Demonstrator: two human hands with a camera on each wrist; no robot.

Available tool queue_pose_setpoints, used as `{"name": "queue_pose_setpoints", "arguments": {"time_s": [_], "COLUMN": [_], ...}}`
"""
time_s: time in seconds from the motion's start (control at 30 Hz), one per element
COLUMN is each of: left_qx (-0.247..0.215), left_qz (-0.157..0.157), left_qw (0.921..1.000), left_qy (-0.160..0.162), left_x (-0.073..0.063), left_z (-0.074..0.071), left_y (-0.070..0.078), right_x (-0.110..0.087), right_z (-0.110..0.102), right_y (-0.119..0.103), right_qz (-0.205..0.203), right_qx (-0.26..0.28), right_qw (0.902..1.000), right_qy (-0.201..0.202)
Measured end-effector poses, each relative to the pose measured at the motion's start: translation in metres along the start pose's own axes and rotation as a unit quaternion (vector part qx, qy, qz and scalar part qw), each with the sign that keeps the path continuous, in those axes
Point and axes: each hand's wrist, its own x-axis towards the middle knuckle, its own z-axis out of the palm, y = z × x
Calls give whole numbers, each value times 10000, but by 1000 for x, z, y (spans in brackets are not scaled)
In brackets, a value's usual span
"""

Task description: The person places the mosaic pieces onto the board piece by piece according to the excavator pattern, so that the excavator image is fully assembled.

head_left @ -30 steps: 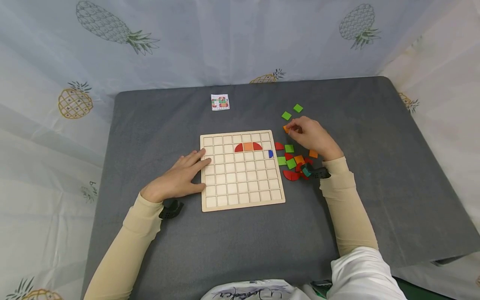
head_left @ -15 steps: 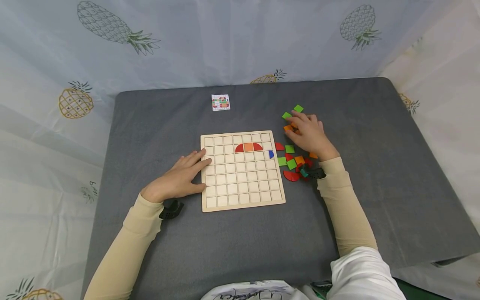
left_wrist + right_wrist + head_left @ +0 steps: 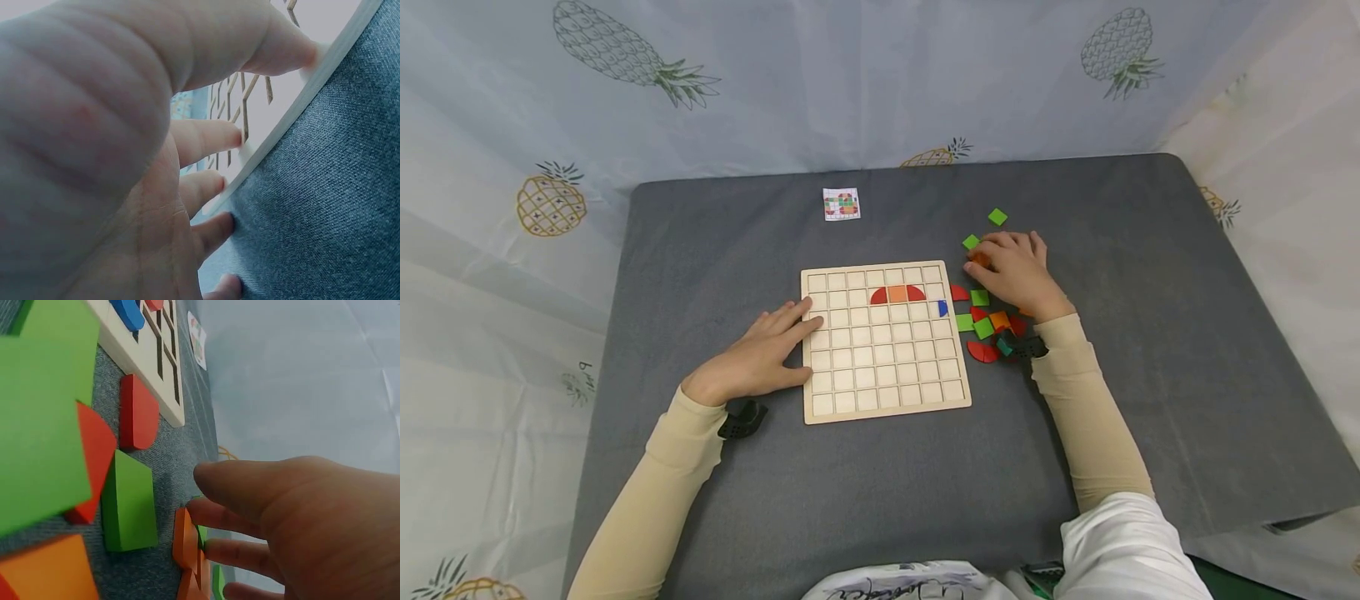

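Observation:
My left hand [image 3: 760,354] rests on the left edge of a wooden grid board [image 3: 887,408], its spread fingertips and thumb on the rim. A red quarter-round block [image 3: 878,297], an orange square block [image 3: 897,293] and another red quarter-round block [image 3: 915,293] sit in a row on it, with a small blue piece [image 3: 942,308] near its right side. Beyond the board's upper right, my right hand [image 3: 1018,271] lies over several orange blocks [image 3: 184,540], its fingertips touching them and the thumb apart from them. The hand partly hides these blocks in the head view.
Beside the board's right edge lies a loose pile of green blocks [image 3: 979,297], red blocks [image 3: 982,351] and an orange block [image 3: 998,321]. Two green squares lie farther back, one being a green block [image 3: 997,217]. A small printed pattern card [image 3: 841,204] lies behind the board.
My right hand, pinching at an orange block a second ago, has spread over the orange blocks and drawn slightly back. The nearer green square has shifted toward me. The left hand stays put.

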Motion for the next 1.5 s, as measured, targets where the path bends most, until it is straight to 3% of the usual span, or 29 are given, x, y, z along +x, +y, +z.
{"name": "queue_pose_setpoints", "arguments": {"time_s": [0.23, 0.57, 0.67, 0.8, 0.9, 1.07, 1.37, 1.5], "left_qx": [-22, 3, -6, -19, -36, -63, -21, -33], "left_qz": [21, 5, 1, 4, -5, -25, -14, -5], "left_qw": [10000, 10000, 10000, 10000, 10000, 10000, 10000, 10000], "left_qy": [22, 31, 17, 16, 21, 1, -29, -40], "left_x": [-1, 0, -1, -1, -2, -2, -1, 0], "left_z": [-1, 0, -1, -1, -1, -2, -1, 0], "left_y": [1, 1, 2, 1, 1, 1, 1, 0], "right_x": [2, -4, -10, -14, -13, -9, -8, -11], "right_z": [1, -10, -19, -25, -24, -17, -10, -13], "right_y": [-1, -2, -4, -7, -8, -10, -14, -20], "right_qz": [38, -24, -115, -167, -268, -343, -135, -227], "right_qx": [112, 26, 159, 372, 341, 254, 468, 703], "right_qw": [9997, 10000, 9987, 9906, 9859, 9889, 9965, 9965], "right_qy": [200, -88, -463, -1305, -1616, -1421, -677, -382]}}
